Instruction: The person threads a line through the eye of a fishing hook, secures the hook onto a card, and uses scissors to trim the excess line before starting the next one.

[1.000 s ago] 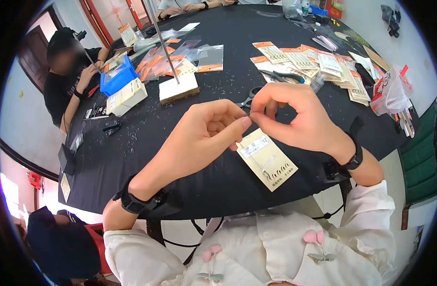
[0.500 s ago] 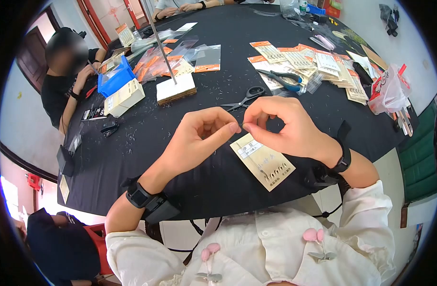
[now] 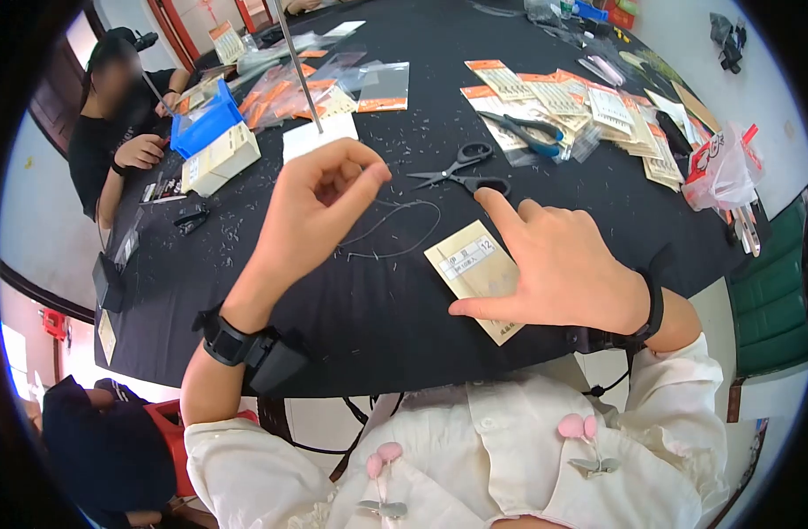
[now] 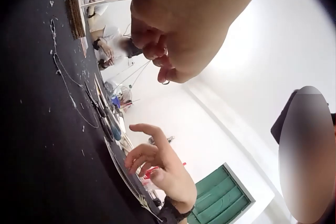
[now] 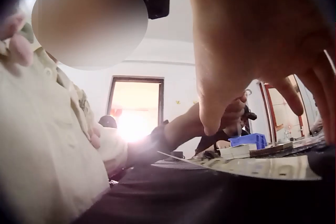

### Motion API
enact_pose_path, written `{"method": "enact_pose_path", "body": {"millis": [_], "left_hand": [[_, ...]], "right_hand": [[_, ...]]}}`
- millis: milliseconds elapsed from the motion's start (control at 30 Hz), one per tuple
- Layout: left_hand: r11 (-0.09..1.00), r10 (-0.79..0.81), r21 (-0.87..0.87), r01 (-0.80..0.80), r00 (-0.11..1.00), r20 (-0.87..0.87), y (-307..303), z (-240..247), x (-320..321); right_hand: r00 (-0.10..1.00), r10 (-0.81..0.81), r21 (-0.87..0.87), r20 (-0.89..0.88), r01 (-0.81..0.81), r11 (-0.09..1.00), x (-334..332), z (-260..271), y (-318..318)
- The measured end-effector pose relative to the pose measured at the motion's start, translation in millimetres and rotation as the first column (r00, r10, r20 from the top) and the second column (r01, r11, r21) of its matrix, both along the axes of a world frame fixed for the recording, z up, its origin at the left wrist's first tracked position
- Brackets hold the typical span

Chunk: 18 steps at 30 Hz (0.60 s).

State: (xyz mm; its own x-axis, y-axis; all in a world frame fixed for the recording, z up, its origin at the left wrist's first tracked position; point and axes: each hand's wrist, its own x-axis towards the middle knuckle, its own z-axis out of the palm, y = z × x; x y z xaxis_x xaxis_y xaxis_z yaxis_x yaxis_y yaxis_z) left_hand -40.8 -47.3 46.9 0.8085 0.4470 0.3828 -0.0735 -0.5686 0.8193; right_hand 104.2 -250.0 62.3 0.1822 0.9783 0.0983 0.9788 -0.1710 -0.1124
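While the right hand [image 3: 567, 264] partly covers it, the cream labelled card [image 3: 468, 264] lies on the black table [image 3: 404, 326] near its edge. Right hand: fingers spread, thumb well out, no grip on anything; whether it touches the card cannot be told. Left hand [image 3: 311, 207]: raised to the card's left, thumb and fingertips pinched together, a small curved hook [image 4: 166, 82] showing at the tips. Between the hands, a loop of thin grey line [image 3: 378, 257]. Beyond it, black scissors [image 3: 448, 175]; farther off, blue-handled pliers [image 3: 542, 148] by a heap of orange-topped packets [image 3: 558, 99]
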Motion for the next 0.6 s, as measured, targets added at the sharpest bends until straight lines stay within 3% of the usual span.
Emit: {"method": "enact_pose_path", "body": {"millis": [233, 300, 367, 533, 600], "left_hand": [[0.996, 0.019, 0.087, -0.016, 0.999, -0.030, -3, -1, 1], [0.996, 0.013, 0.087, -0.011, 1.000, -0.026, -2, -1, -1], [0.997, 0.001, 0.081, 0.011, 0.989, -0.149, -1, 2, -3], [0.996, 0.012, 0.092, -0.002, 0.995, -0.100, -5, 1, -1], [0.995, 0.023, 0.096, -0.018, 0.998, -0.056, -6, -1, 0]], "right_hand": [[0.995, 0.082, 0.031, 0.062, -0.084, 0.996, -3, -12, -7], [0.997, 0.077, -0.050, 0.020, -0.076, 0.996, -5, -8, -9], [0.997, 0.079, -0.053, -0.005, -0.079, 0.996, -4, -7, -9], [0.997, 0.021, -0.070, -0.078, -0.027, 0.997, 0, -4, -5], [0.997, 0.041, 0.080, -0.061, -0.036, 0.996, 6, -7, -2]]}}
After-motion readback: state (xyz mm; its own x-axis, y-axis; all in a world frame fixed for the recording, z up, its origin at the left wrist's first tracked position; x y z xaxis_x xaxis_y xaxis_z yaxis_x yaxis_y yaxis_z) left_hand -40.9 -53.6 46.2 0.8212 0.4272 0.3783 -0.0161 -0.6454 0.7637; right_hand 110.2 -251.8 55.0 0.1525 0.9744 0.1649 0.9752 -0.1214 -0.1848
